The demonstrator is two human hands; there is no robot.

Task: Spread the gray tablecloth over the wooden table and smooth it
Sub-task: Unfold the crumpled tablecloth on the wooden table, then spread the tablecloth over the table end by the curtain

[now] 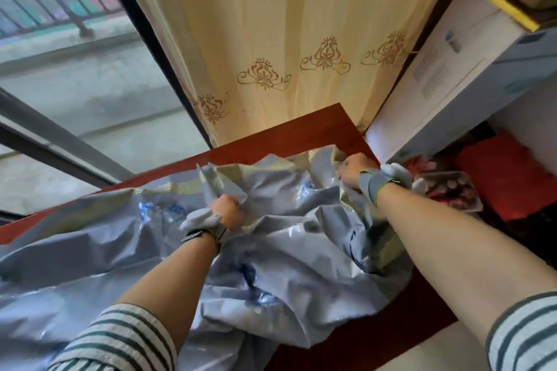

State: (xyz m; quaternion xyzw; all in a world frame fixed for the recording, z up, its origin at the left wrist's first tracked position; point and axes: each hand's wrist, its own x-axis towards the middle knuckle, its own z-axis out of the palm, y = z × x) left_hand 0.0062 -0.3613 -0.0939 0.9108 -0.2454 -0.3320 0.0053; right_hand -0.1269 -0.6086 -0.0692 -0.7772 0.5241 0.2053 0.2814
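The gray tablecloth lies crumpled in deep folds across the reddish wooden table, with blue print showing and a pale gold border along its far edge. My left hand is fisted around a raised fold near the cloth's middle. My right hand grips the cloth's far right part close to the table's far right corner. Bare wood shows along the far edge and at the near right.
A cream curtain with gold embroidery hangs just behind the table. A window with a dark frame is at the left. A white box stands at the right, with a red cloth and a clear plastic tray below it.
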